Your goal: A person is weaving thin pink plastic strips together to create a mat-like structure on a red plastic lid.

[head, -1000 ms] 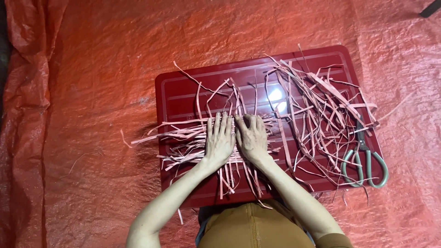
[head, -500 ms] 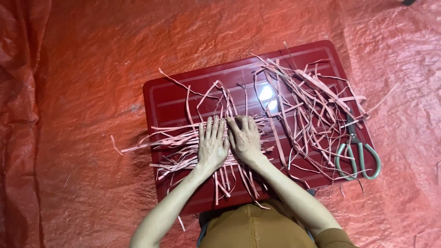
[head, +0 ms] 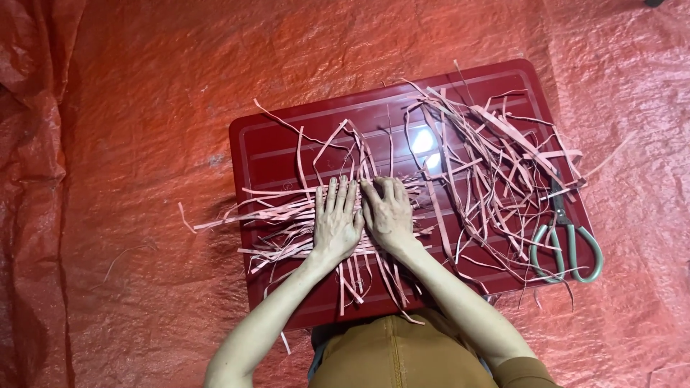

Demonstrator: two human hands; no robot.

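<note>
Both hands lie flat, palm down and side by side, on a bundle of pink strips (head: 287, 215) in the middle of the dark red tray (head: 266, 147). The left hand (head: 336, 221) has its fingers straight and close together; the right hand (head: 388, 214) is also open, with fingers a little bent. Neither hand grips anything, they only press. The strips under the palms run mostly left to right, so their long axis crosses the fingers, and the free ends stick out past the left edge of the tray. A loose pile of strips (head: 496, 165) lies to the right, nearer the right hand. The scissors (head: 564, 241) rest at the right edge, probably partly over some strips.
</note>
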